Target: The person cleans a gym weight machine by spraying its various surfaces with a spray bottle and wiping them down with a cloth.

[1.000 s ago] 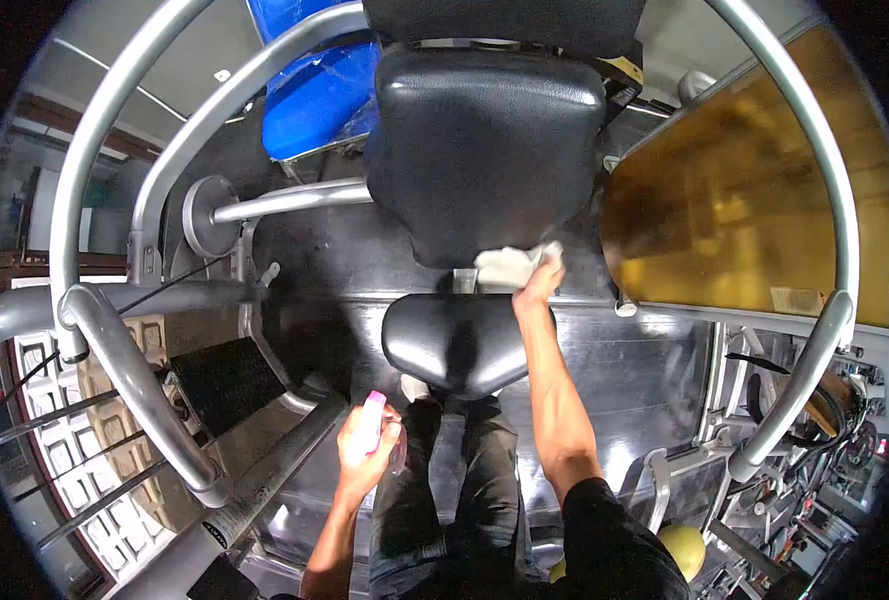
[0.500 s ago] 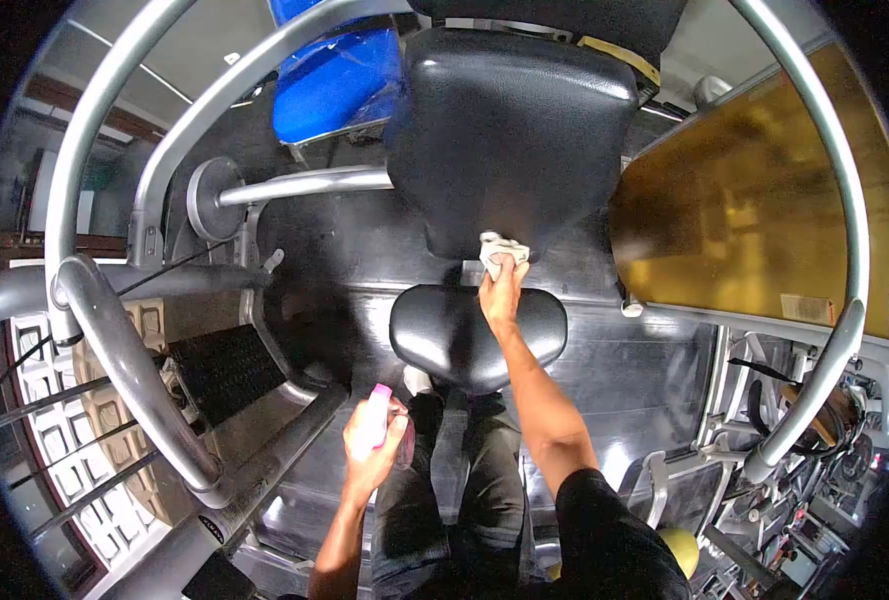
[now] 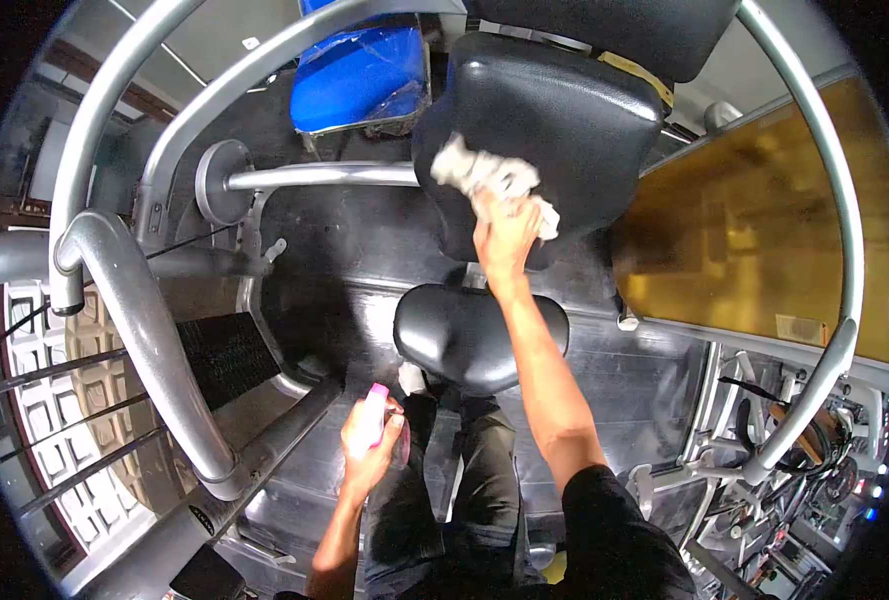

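Observation:
My right hand (image 3: 506,235) is closed on a whitish cloth (image 3: 485,172), which lies spread against the lower part of a large black padded backrest (image 3: 555,120). Part of the cloth is blurred. Below it is a smaller black padded seat (image 3: 480,335), under my right forearm. At the lower left my left hand (image 3: 368,445) is wrapped round a spray bottle (image 3: 377,415) with a pink and white top, held over the floor near my left leg.
Curved grey metal bars (image 3: 135,330) stand on the left and another (image 3: 833,170) arcs down the right. A blue chair (image 3: 360,80) is at the top. A yellowish panel (image 3: 755,230) stands at the right, with gym equipment (image 3: 815,440) below it.
My right hand has moved up the backrest with the cloth, which is now more spread out. My left hand still holds the bottle in nearly the same place. The view has shifted slightly.

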A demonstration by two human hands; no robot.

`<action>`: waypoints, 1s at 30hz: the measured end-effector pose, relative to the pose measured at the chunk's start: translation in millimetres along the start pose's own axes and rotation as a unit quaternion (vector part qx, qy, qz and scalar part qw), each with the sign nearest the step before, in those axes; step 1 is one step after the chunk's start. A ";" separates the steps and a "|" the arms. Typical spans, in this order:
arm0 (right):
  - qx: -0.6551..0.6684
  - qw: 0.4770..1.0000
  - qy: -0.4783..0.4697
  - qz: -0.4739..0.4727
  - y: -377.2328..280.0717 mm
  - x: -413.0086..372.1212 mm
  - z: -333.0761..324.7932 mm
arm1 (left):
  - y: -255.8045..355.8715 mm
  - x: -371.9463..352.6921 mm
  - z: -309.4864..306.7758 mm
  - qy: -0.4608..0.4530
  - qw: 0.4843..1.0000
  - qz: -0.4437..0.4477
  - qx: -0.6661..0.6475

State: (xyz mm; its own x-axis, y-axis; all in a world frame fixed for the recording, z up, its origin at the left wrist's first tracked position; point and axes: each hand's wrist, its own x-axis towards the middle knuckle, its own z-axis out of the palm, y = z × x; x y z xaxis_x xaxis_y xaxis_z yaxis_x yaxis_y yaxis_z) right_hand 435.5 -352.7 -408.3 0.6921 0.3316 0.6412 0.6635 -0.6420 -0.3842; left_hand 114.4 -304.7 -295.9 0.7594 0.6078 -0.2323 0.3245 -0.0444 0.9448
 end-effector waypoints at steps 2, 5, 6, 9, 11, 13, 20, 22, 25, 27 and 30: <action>-0.024 0.996 -0.084 -0.001 6.6 -46.8 16.1 | -2.5 0.5 0.0 0.007 1.000 0.004 0.009; 0.073 0.975 -0.118 0.176 -0.9 -113.8 32.0 | -0.6 -2.4 -0.8 0.018 0.999 -0.034 0.003; 0.142 0.959 -0.058 0.236 -0.8 -132.9 48.7 | -3.4 -1.9 -1.3 0.020 0.999 -0.033 0.004; 0.580 0.264 -0.010 0.770 10.4 -128.1 76.5 | -8.7 -6.5 -3.5 0.016 0.999 -0.031 0.002; 0.585 0.243 0.100 0.767 -0.8 -81.8 62.4 | -5.0 -4.8 -5.2 -0.007 0.998 -0.069 -0.001; 0.548 0.636 0.227 0.493 -55.5 11.4 -1.6 | -10.7 -3.9 -9.5 -0.001 0.998 -0.060 0.011; -0.053 0.996 -0.020 -0.065 -63.9 98.6 -24.1 | -17.0 -3.0 -11.3 0.039 0.995 -0.080 -0.041; -0.075 0.987 -0.083 -0.115 -56.6 70.3 -11.9 | -19.8 -0.3 -12.4 0.044 0.995 -0.086 -0.039; -0.065 0.964 -0.205 -0.155 -32.0 -9.1 18.2 | -24.8 -5.2 -12.6 0.050 0.993 -0.100 -0.034; -0.056 0.949 -0.274 -0.144 -9.4 -64.0 40.9 | -18.2 -3.4 -12.6 0.055 0.990 -0.117 -0.049; -0.008 0.935 -0.348 0.062 -8.7 -116.6 56.6 | -27.3 -7.4 -15.6 0.058 0.992 -0.103 -0.032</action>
State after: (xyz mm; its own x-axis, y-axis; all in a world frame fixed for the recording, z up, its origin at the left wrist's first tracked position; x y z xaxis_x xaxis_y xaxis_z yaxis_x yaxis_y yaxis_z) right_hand 365.1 -346.7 -517.3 0.7841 0.6206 0.0022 0.5659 -0.7136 -0.4129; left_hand 91.1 -295.6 -316.4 0.6091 0.6861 -0.3978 0.4274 0.1385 0.8934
